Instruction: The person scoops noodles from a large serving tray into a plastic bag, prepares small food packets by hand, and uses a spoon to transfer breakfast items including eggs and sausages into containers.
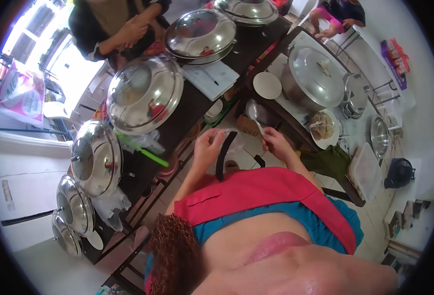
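My left hand (210, 145) is closed, its fingers pinching the edge of a clear plastic bag (234, 144) that hangs thin and loose in front of my red apron (246, 189). In my right hand (277, 143) is the handle of a large metal serving spoon (254, 113); the bowl of the spoon points away from me, over the gap between two dark tables. The spoon and the bag are apart. Whether anything lies in the bag, I cannot tell.
Several lidded steel pots, such as one nearby (145, 93), line the left table, with a green-handled utensil (153, 157) and a notebook (209, 78). The right table bears a large pot (315, 76), a white plate (267, 85) and a bowl of food (332, 140). A person (113, 29) stands beyond the left table.
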Tool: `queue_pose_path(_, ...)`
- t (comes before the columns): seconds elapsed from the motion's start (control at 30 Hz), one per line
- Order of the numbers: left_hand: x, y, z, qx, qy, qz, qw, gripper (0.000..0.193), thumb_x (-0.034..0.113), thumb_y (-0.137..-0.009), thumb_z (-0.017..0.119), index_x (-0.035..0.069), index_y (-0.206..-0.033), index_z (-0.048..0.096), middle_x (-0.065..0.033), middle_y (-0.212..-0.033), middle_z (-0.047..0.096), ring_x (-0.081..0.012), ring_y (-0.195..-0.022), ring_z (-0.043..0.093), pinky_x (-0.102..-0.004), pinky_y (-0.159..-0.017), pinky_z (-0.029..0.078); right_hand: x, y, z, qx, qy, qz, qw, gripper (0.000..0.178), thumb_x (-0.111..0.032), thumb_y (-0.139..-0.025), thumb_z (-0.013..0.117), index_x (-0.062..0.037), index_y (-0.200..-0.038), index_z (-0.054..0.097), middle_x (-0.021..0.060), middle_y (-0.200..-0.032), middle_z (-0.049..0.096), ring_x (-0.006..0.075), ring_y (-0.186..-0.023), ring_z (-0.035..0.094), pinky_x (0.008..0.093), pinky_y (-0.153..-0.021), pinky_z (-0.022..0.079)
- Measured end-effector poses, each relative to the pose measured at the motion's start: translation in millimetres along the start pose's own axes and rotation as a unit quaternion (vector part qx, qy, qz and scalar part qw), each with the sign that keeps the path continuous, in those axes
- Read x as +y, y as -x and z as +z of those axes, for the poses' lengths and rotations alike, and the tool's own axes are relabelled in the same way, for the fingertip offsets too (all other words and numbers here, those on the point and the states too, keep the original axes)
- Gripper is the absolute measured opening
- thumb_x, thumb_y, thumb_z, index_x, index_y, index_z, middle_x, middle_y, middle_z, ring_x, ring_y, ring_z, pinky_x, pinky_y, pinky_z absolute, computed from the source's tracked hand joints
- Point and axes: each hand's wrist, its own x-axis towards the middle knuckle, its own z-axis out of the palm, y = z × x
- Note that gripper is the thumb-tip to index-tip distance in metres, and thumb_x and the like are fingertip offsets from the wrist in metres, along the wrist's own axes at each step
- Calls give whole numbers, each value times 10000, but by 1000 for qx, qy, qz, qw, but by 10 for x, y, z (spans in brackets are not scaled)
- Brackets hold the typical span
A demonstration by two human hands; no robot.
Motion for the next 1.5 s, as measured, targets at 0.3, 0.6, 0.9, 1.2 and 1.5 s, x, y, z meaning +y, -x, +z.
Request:
queue_pose_path(0.3, 525, -1084, -115, 56, 119, -14, 991, 250, 226, -963, 556, 15, -1025, 676, 52, -737, 586, -4, -582, 441, -184, -487, 360, -410, -738, 32, 260, 704, -108, 652, 189, -54, -869, 440, -22, -1039, 515, 187, -893, 617, 418, -824, 617, 480, -688, 495)
queue_pose_path(0.6, 700, -1808, -7, 19, 194, -23, 981, 343, 294, -999, 484, 21, -1078, 676, 76, -640, 471, -9, -535, 394, -194, -463, 385, -1269, -1141, 1047, 193, 262, -235, 916, 478, -172, -730, 732, -21, -1127, 511, 28, -692, 500, 132, -633, 494, 282, -604, 431)
queue_pose_path(0.9, 939, -2655, -649, 252, -24, 161, 954, 326, 254, -1005, 451, 9, -1114, 636, -45, -889, 635, -77, -635, 511, -240, -623, 494, -2675, -2251, 681, -3, 269, -273, 924, 552, -271, -718, 810, -43, -1145, 545, -41, -685, 434, 64, -621, 403, 236, -569, 372)
queue_pose_path(1.2, 1516, -2498, -522, 323, -447, 412, 726, 342, 209, -996, 461, -51, -1157, 613, -96, -947, 660, -151, -706, 571, -288, -660, 517, -4526, -4243, 243, 341, 450, -432, 703, 503, -466, -728, 756, -42, -983, 664, 156, -825, 693, 298, -786, 680, 390, -717, 523)
queue_pose_path(1.5, 1210, -1847, -331, 115, 242, 161, 950, 437, 392, -975, 488, -16, -1059, 621, -98, -772, 612, -207, -733, 589, -405, -751, 501, -4918, -5285, -113, 201, 617, -360, 670, 480, -432, -745, 689, -31, -1008, 679, 240, -1013, 660, 377, -981, 639, 436, -869, 500)
